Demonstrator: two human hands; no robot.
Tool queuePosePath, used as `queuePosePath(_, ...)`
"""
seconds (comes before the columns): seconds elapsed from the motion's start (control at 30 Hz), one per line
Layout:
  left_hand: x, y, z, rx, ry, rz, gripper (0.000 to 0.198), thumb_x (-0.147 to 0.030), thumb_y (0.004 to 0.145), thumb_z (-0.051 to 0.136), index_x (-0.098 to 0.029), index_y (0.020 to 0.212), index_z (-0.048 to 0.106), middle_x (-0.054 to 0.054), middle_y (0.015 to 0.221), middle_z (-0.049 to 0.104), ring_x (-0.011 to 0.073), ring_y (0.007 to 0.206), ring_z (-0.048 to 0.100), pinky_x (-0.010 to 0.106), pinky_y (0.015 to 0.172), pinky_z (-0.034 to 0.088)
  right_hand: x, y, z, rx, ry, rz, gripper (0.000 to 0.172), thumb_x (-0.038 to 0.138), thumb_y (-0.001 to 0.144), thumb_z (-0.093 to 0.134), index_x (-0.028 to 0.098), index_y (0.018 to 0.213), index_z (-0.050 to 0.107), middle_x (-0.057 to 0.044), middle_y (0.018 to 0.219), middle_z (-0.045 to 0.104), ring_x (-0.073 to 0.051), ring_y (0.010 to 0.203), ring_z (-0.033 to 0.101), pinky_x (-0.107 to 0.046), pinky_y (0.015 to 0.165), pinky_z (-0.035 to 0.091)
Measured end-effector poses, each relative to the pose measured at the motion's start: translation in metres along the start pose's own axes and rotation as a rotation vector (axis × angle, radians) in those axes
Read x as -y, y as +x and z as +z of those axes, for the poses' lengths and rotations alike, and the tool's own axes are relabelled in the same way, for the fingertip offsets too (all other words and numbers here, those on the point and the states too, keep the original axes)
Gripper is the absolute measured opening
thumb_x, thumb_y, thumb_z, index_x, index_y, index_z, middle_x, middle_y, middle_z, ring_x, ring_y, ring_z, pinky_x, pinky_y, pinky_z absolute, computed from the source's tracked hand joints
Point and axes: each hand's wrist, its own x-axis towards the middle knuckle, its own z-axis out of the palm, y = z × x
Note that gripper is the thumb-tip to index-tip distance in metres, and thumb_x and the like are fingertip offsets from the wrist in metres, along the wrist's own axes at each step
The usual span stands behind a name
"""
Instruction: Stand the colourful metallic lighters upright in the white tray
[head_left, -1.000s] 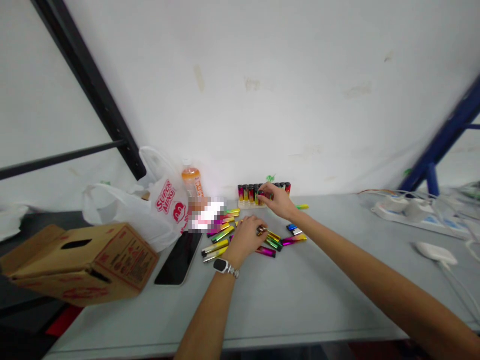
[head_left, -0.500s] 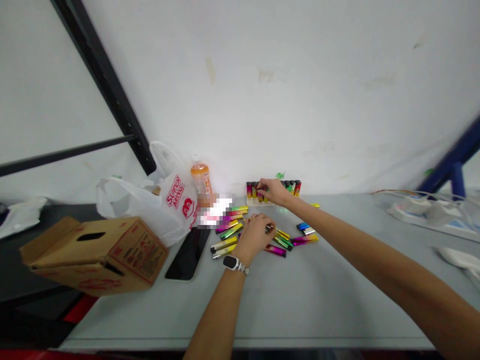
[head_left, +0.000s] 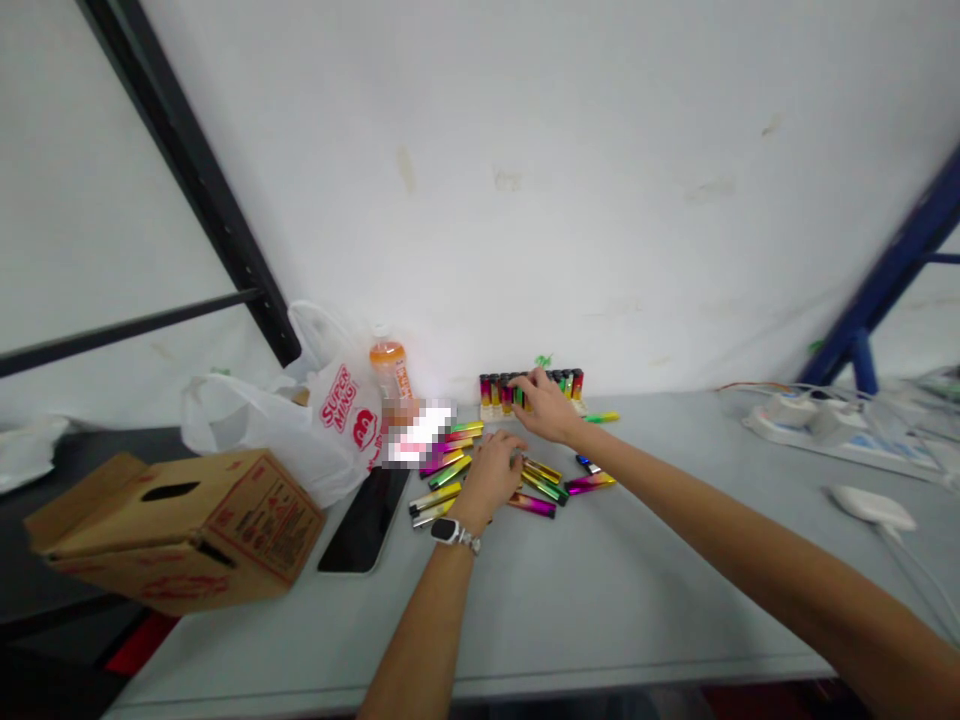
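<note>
While the right hand [head_left: 546, 408] bends its fingers at a row of upright lighters [head_left: 506, 392], mid-frame, the left hand [head_left: 492, 472] curls over loose lighters [head_left: 532, 504] just below; whether either grips one, I cannot tell. Left of centre: one phone [head_left: 366, 525], one bottle [head_left: 388, 368], one carton [head_left: 187, 545], one bag [head_left: 300, 435] reading "SUPER MING".

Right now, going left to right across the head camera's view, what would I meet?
Cardboard box → dark-screened phone → left hand → right hand → white power strip.
</note>
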Motion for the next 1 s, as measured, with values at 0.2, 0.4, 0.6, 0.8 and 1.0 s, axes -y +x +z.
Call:
queuePosePath(0.2,0.001,0.003,-0.007,-0.104,-0.004,-0.073,0.034,0.004,0.080,0.041,-0.015,0.096,0.064,0.009,0.100,0.064,0.0206,0.104,0.057,0.036,0.097,0.044,0.004,-0.050,-0.004,0.298,-0.006,0.054,0.028,0.046,0.081,0.065,0.018,0.082,0.072,-0.012,0.089,0.066,-0.027,0.090,0.060,-0.036,0.083,0.037)
queuePosePath(0.4,-0.007,0.002,-0.008,-0.113,0.030,-0.066,0.029,-0.004,0.087,0.041,-0.019,0.095,0.064,0.007,0.098,0.066,0.0193,0.100,0.060,0.035,0.095,0.045,-0.007,-0.060,-0.007,0.249,0.175,0.104,0.026,0.038,0.075,0.071,0.018,0.063,0.059,-0.008,0.070,0.065,-0.023,0.076,0.058,-0.034,0.076,0.037)
queuePosePath(0.6,-0.008,0.005,-0.008,-0.143,-0.014,-0.059,0.023,-0.011,0.090,0.042,-0.018,0.092,0.065,0.007,0.097,0.066,0.0203,0.096,0.061,0.037,0.091,0.047,-0.001,-0.069,-0.015,0.023,0.996,0.219,0.027,0.050,0.091,0.047,0.025,0.093,0.039,0.004,0.064,0.061,-0.015,0.061,0.059,-0.027,0.060,0.045)
queuePosePath(0.8,-0.011,0.008,-0.002,-0.152,-0.068,-0.025,0.023,-0.011,0.088,0.044,-0.019,0.090,0.065,0.005,0.094,0.067,0.0196,0.096,0.062,0.036,0.092,0.048,0.014,-0.078,-0.016,-0.089,1.459,0.552,0.041,0.058,0.076,0.061,0.026,0.094,0.043,0.012,0.058,0.047,-0.006,0.037,0.031,-0.017,0.036,0.021)
queuePosePath(1.0,-0.018,0.008,0.000,-0.137,-0.095,0.007,0.023,-0.011,0.087,0.045,-0.019,0.090,0.067,0.005,0.096,0.068,0.0202,0.097,0.062,0.037,0.095,0.047,0.008,-0.084,-0.014,-0.069,1.438,0.764,0.058,0.072,0.082,0.037,0.021,0.055,0.042,0.008,0.040,0.024,-0.006,0.035,0.017,-0.022,0.037,0.010)
